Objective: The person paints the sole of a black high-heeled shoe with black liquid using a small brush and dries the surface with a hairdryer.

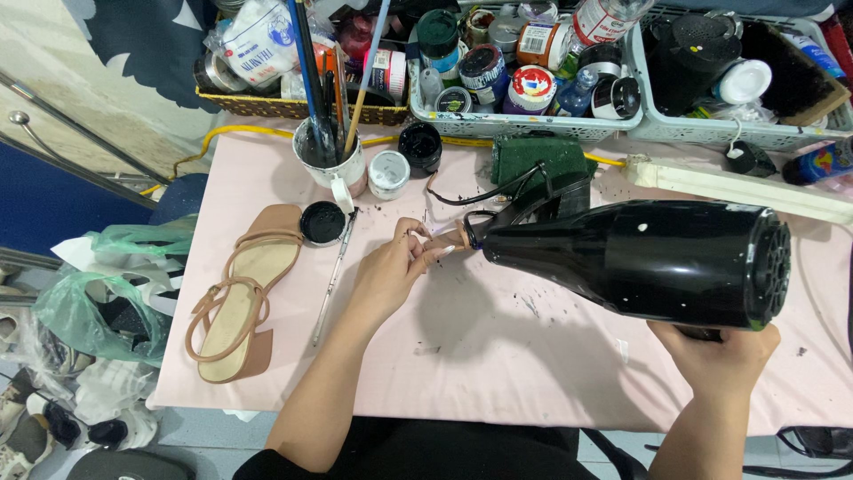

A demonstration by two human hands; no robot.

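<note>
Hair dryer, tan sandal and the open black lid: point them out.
hair dryer [657, 258], head view, middle of the black barrel.
tan sandal [238, 302], head view, on the insole.
open black lid [322, 222], head view, its centre.

Left hand [391, 271] fingers pinched, right hand [720, 351] clenched.

A white plastic-wrapped packet [260, 40] sits top left (blue print); white-labelled jars [542, 40] crowd the pale basket [498, 126].
</note>
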